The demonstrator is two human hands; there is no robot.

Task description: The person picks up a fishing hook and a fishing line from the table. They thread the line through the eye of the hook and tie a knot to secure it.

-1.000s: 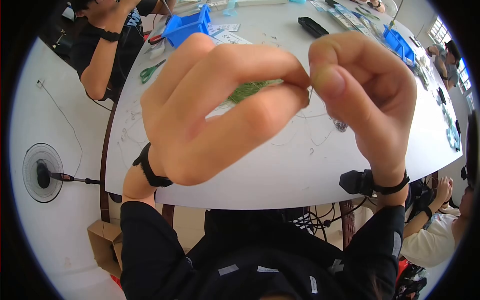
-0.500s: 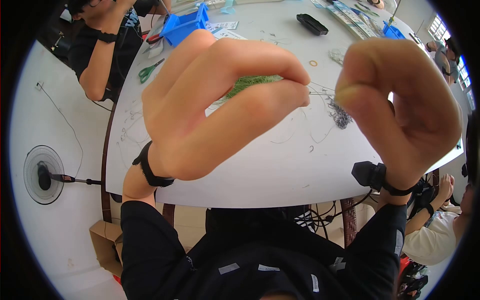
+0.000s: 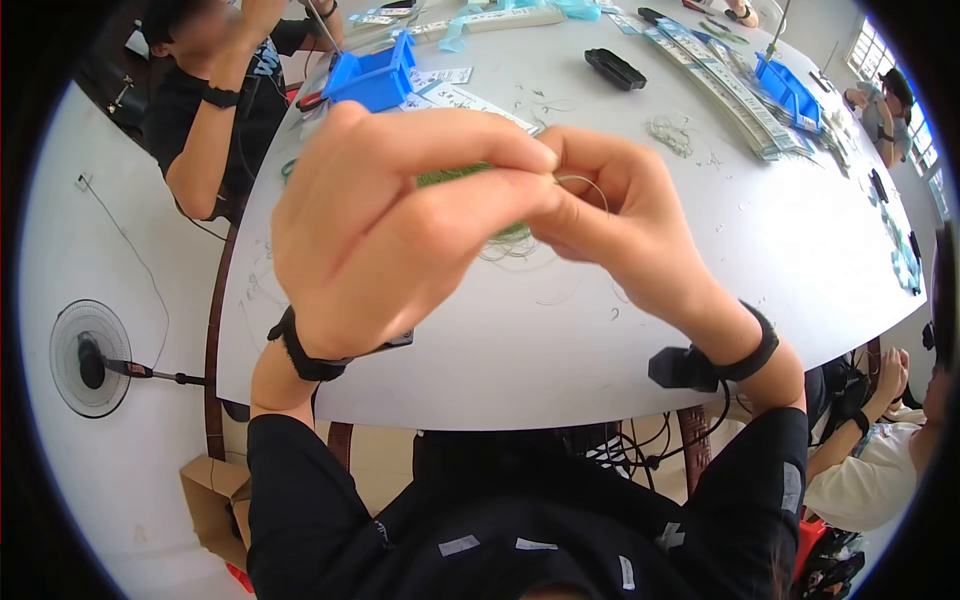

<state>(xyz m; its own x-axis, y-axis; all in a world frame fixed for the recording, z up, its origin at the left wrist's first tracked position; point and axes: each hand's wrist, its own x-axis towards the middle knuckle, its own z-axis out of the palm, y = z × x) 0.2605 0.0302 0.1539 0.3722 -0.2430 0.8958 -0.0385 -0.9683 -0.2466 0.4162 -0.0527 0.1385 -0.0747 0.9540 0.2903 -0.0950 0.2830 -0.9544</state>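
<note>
Above the table, my left hand [image 3: 400, 220] is closed in a pinch, thumb against forefinger. My right hand [image 3: 635, 215] is also pinched, its fingertips meeting those of the left. A thin fishing line [image 3: 590, 181] curves in a small loop out of the pinch, over the right fingers. What else sits between the fingertips is too small to make out. Behind and below my left hand lies a bundle of green line [image 3: 515, 236], partly covered by the fingers. A small hook [image 3: 614, 314] lies on the tabletop in front of my right hand.
The white table [image 3: 520, 370] carries a black tray [image 3: 615, 69], a blue bin [image 3: 372, 75], another blue bin [image 3: 788, 92], long packets [image 3: 715, 85] and a tangle of clear line [image 3: 670, 135]. People sit at the left and right. A fan [image 3: 91, 358] stands at left.
My right hand has moved left and turned in, so its fingertips now meet the left hand's. The line stretched between the hands now shows as a small loop. The dark hook pile is hidden.
</note>
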